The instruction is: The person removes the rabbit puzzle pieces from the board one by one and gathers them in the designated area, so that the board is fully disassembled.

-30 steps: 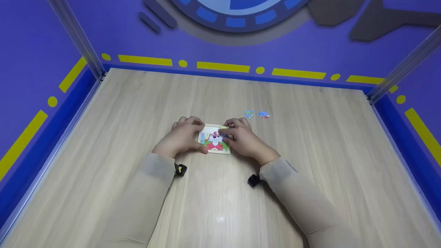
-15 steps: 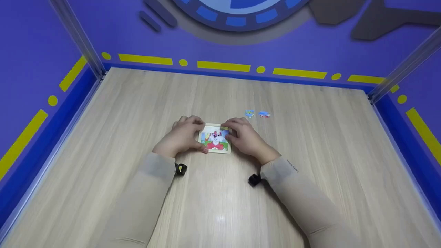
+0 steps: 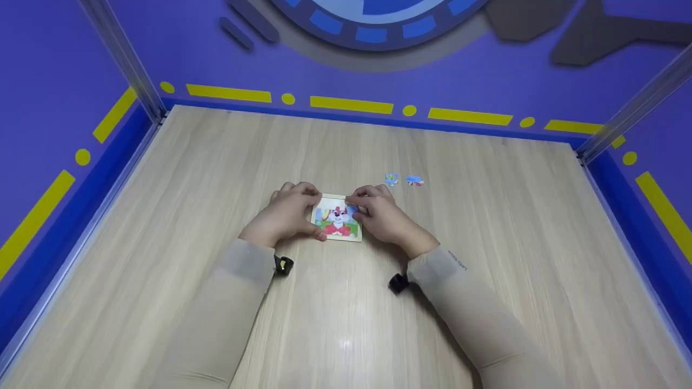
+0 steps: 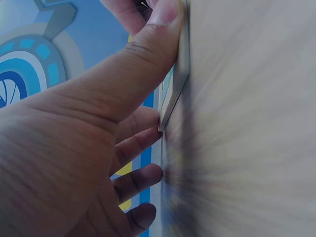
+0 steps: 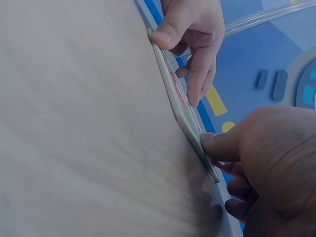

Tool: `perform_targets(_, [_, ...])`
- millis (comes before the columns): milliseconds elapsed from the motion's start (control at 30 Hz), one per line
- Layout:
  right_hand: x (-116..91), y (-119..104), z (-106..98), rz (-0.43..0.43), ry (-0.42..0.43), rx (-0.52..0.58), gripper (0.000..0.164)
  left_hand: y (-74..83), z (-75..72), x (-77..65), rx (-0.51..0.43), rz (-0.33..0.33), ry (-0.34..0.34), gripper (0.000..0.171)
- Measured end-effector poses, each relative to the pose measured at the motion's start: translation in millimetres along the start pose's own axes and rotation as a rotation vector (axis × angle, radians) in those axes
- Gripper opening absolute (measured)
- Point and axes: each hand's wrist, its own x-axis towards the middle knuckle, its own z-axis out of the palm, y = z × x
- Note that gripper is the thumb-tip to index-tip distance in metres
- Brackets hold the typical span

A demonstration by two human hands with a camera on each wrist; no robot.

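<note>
The left hand [image 3: 284, 215] grips the left side of the puzzle [image 3: 338, 220], thumb and fingers spread between its corners. The puzzle, thin and square with a pale rim, lies between both hands on the streaky wood-grain table [image 3: 335, 302]. The right hand [image 3: 385, 219] bends over its far right corner; whether it pinches anything is hidden. Just beyond lie two knobbed, bluish pieces [image 3: 414, 179].

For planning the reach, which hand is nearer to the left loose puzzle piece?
Right. The right hand is just short of that piece, at the right side of the framed puzzle; the left hand is farther off, at its left side.
</note>
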Motion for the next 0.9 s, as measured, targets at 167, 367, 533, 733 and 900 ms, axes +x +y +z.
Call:
perform_targets(167, [1.0,1.0,-0.7,-0.022,-0.001,-0.023,0.040,0.6,-0.4,-0.2,0.000,0.000,0.001,0.107])
perform_targets(367, [1.0,4.8,1.0,-0.054,0.029,-0.050,0.037,1.0,0.0,-0.6,0.004,0.001,0.003,0.106])
perform_targets(533, [-0.1,6.3,-0.3,-0.088,0.055,-0.086,0.035,1.3,1.1,0.2,0.017,-0.001,0.014,0.103])
perform_targets(733, [-1.3,7.1,-0.5,-0.085,0.065,-0.076,0.034,2.3,-1.5,-1.8,0.055,0.010,-0.014,0.105])
perform_targets(900, [-2.1,7.5,-0.1,-0.087,0.072,-0.053,0.033,3.2,-4.9,-5.3,0.089,0.033,-0.044,0.103])
